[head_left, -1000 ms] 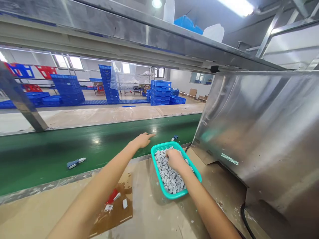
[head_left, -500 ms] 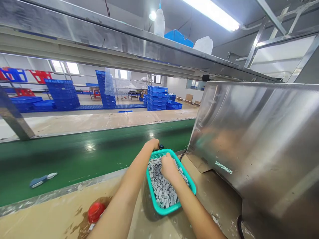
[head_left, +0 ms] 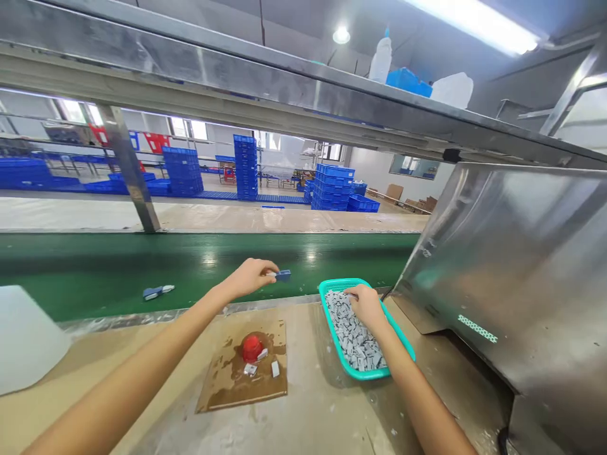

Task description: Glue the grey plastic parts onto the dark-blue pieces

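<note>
My left hand (head_left: 253,277) is over the green belt, thumb and fingers closed on a small blue plastic part (head_left: 283,275) with a pale end. At the upper part of a turquoise basket (head_left: 342,359), my right hand (head_left: 368,303) has its fingers pinched together on what looks like a small grey piece, mostly hidden by the fingertips. Many small grey plastic pieces (head_left: 353,335) fill the basket. A similar blue-and-white part (head_left: 159,292) lies on the belt to the left of my left hand.
A wet brown board (head_left: 237,393) bears a red cup-like object (head_left: 252,347) and a few small pale pieces. A metal housing (head_left: 521,265) stands right of the basket. The green belt (head_left: 95,253) runs across, below a metal shelf (head_left: 284,76). A white sheet-like object (head_left: 26,341) is at far left.
My left hand has moved left from behind the basket's far edge, bringing the blue part over the belt. My right hand stays at the basket. The view has swung left.
</note>
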A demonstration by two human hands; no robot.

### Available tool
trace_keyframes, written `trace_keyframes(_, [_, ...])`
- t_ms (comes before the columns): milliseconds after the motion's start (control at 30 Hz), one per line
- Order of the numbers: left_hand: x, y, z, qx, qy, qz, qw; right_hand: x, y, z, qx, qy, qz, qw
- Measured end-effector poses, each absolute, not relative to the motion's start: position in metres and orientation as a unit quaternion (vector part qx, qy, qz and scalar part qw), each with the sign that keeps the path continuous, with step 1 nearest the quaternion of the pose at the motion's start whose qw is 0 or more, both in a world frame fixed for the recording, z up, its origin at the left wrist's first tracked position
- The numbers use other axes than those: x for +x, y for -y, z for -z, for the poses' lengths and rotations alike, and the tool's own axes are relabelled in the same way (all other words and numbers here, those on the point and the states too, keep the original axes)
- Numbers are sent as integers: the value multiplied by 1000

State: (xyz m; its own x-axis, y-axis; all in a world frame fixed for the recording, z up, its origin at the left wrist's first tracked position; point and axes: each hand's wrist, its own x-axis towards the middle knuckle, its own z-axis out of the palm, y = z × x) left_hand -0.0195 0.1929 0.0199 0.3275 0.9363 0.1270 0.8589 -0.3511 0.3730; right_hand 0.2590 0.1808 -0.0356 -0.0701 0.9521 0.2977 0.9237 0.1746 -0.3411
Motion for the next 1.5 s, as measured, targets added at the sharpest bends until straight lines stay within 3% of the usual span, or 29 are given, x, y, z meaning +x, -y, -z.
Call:
trace_keyframes(200, [-81, -133, 8, 581, -539, -468, 391, 259, -182, 35, -612, 724, -72, 310])
trace_keyframes(400, [-85, -133, 8, 428, -483, -597, 476, 241, -172, 24, -543, 701, -207, 414])
trace_keyframes(500, [-77, -131, 5, 435, -456, -594, 501, 214, -164, 14, -500, 694, -272, 440])
trace_keyframes(767, [-62, -118, 0, 471, -435, -559, 525, 141, -141, 25, -374, 754, -372, 391])
trace_keyframes(1133, [-54, -118, 2, 469, -395, -547, 570, 122, -123, 39, -389, 835, -244, 305])
trace_keyframes(1333, [-57, -119, 4, 472, -434, -546, 539, 122, -117, 35, -367, 882, -175, 237])
trace_keyframes(1500, [-57, -118, 5, 475, -447, -531, 541, 123, -115, 41, -341, 895, -154, 244])
